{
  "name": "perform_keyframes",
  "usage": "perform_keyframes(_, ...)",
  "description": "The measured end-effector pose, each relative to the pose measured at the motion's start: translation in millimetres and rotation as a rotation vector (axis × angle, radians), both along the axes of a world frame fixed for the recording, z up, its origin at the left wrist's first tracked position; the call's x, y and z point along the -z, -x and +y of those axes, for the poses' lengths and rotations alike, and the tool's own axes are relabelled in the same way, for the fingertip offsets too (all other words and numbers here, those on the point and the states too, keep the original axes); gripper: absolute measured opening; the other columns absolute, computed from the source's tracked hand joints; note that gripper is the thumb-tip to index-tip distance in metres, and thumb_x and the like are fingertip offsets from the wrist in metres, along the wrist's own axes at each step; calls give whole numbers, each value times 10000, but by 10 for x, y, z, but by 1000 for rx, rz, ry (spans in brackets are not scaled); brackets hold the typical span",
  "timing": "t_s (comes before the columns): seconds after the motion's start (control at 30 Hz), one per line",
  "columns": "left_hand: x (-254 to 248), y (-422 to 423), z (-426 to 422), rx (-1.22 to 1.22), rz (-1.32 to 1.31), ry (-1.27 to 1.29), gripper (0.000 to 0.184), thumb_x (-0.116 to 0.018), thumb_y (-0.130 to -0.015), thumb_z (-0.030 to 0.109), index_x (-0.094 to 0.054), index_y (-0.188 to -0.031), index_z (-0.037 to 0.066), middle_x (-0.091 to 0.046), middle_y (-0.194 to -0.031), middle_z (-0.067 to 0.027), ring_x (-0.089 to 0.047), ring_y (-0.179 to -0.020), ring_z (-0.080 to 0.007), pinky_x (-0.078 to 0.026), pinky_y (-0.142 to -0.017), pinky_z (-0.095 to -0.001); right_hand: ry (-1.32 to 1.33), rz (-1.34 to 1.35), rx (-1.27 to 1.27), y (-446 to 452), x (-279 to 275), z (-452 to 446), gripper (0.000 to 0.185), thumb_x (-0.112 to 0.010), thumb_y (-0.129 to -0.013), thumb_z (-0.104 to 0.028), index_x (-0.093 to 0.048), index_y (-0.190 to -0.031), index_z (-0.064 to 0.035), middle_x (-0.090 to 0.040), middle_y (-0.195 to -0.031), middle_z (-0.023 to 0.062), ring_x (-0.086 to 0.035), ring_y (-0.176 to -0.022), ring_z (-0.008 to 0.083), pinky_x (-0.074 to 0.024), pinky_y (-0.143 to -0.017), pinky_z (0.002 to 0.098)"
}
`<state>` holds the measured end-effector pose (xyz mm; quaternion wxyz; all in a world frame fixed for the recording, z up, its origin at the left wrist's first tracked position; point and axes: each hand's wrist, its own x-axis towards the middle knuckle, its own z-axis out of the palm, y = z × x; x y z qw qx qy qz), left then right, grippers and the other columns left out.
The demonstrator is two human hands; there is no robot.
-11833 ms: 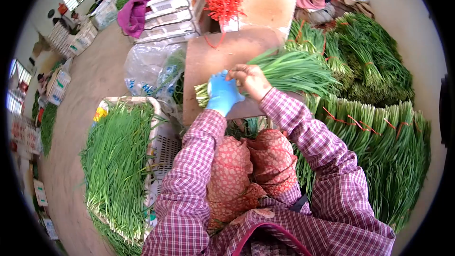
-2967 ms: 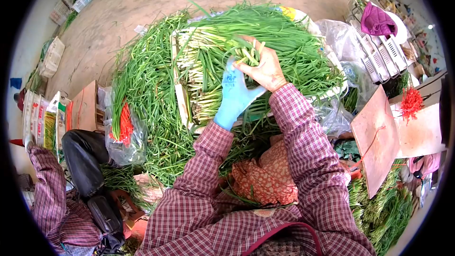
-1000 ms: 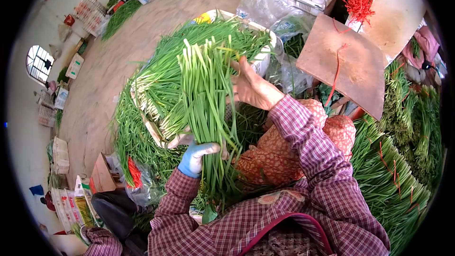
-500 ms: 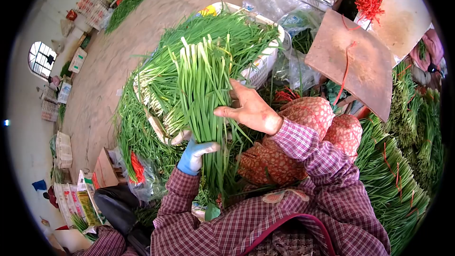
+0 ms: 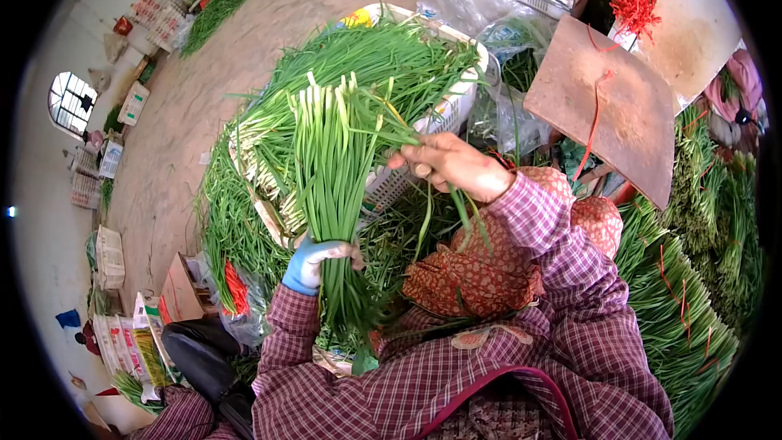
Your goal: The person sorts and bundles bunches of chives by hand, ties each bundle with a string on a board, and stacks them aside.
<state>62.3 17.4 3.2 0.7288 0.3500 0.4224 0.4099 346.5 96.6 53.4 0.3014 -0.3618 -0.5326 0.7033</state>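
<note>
1. left grip (image 5: pixel 314 265): blue-gloved, wrapped snugly around a bunch (image 5: pixel 328 175) of green stalks, upright in front of the crate's (image 5: pixel 454 110) near edge.
2. right grip (image 5: pixel 460 169): bare, pinching a few thin strands (image 5: pixel 397 135) just right of the bunch, beside the crate's right edge.
3. room: a gap separates the right grip from the left corner of the surface (image 5: pixel 562 85); floor (image 5: pixel 187 106) stretches past the crate's far left edge.
4. count: one held bunch, one red tie (image 5: pixel 596 114) hanging over the surface's near edge.
5. bunch: pale cut ends up, flat green leaves darkening below the glove.

Pale wall (image 5: pixel 45 195), arched windows (image 5: pixel 72 103), brownish floor (image 5: pixel 175 138) (concrete, perhaps)
</note>
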Motion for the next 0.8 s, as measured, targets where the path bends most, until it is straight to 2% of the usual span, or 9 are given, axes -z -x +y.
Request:
perform_keyframes(0.1,47,154,25,120,-52,48,378,-696,-724,64,-567,-1065,-36,-587,-690,-128,-569,-582,-233,-474,-547,-366,178,176,116,-137,-62,129,301,-380,-1026,-232,-555,-1019,12,-345,-550,-92,-296,-417,37,-241,-335,206)
perform_keyframes(0.23,92,231,-25,148,58,-42,382,-659,-738,112,-566,-1069,-55,-528,-604,-115,-487,-474,-214,-411,-468,-344,165,418,352,-421,8,409,271,-372,-1007,-182,-506,-1094,37,-390,-597,-94,-307,-413,35,-266,-326,186)
perform_keyframes(0.3,102,268,-62,122,96,-49,421,-653,-732,108,-552,-1106,-57,-512,-575,-99,-474,-460,-205,-403,-461,-338,239,631,277,-646,88,561,259,-319,-1014,-164,-516,-1002,3,-400,-601,-82,-318,-415,44,-286,-323,191)
perform_keyframes(0.47,238,557,-78,187,28,30,378,-674,-731,12,-545,-1082,-48,-571,-654,-131,-534,-501,-239,-444,-495,-369,36,412,531,-966,8,635,182,-343,-1007,-164,-472,-935,-57,-340,-611,-94,-272,-453,22,-222,-358,194)
perform_keyframes(0.57,273,664,-123,168,22,13,407,-700,-721,45,-547,-1085,-52,-567,-647,-129,-530,-496,-238,-436,-484,-361,-65,228,601,-1073,150,670,227,-360,-1008,-212,-526,-979,-61,-373,-608,-90,-263,-461,23,-236,-383,189)
perform_keyframes(0.63,305,758,-134,189,3,49,441,-726,-700,62,-550,-1087,-55,-570,-649,-129,-536,-500,-238,-431,-476,-355,-261,-344,479,-1094,278,614,291,-387,-1002,-254,-585,-1072,-53,-574,-727,2,-460,-517,70,-394,-459,200)
perform_keyframes(0.7,302,793,-140,209,35,12,458,-735,-688,70,-555,-1089,-58,-571,-652,-124,-541,-506,-234,-429,-474,-352,-301,-758,75,-860,278,469,495,-494,-939,-465,-572,-1206,-55,-621,-1162,147,-606,-1049,252,-508,-867,375)
perform_keyframes(0.77,294,831,-150,205,57,26,471,-736,-687,67,-552,-1102,-58,-578,-656,-126,-547,-510,-235,-435,-477,-352,-534,-1225,-163,-615,85,282,683,-539,-838,-609,-549,-1248,-62,-613,-1077,142,-576,-1052,291,-413,-995,453)
perform_keyframes(0.8,292,845,-159,203,77,40,485,-737,-686,65,-550,-1115,-58,-584,-660,-129,-552,-513,-236,-441,-480,-353,-530,-1222,-163,-542,30,243,683,-539,-838,-609,-549,-1248,-62,-613,-1077,142,-576,-1052,291,-413,-995,453)
